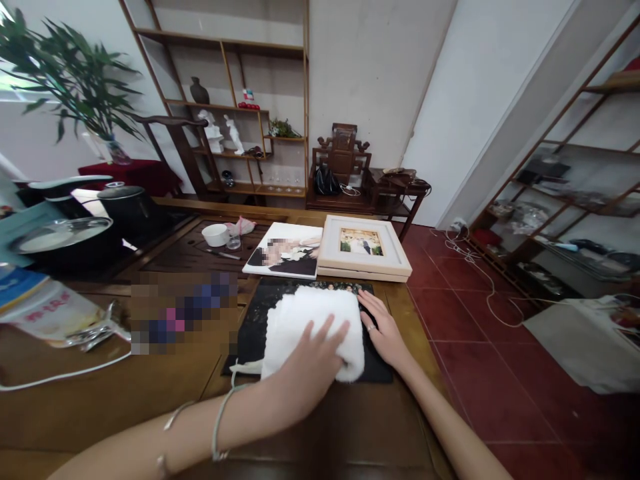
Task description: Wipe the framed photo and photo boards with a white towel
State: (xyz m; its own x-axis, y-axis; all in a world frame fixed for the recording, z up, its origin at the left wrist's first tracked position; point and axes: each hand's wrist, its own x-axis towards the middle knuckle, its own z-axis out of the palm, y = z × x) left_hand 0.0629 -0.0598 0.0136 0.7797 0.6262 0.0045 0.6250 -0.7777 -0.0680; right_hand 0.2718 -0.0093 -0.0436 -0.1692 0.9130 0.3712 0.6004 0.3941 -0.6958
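Note:
A folded white towel [295,323] with a scalloped edge lies over a dark photo panel [250,337] on the wooden table. My left hand [315,350] rests on the towel, its fingers bent and a little apart; it grips the towel near a rolled fold, where the thumb is partly hidden. My right hand [384,330], wearing a ring, lies with fingers outstretched along the panel's right edge, beside the towel. Most of the panel's picture is covered. A pale strip of the panel's picture shows at its lower left.
Behind the panel lie a white-backed photo [280,250] and a pale picture frame [400,260]. Left of them are a white bowl [215,235] and a small clear cup [233,241]. Dark pots [127,207], a plastic package [55,307] and a white cable [65,380] occupy the left side.

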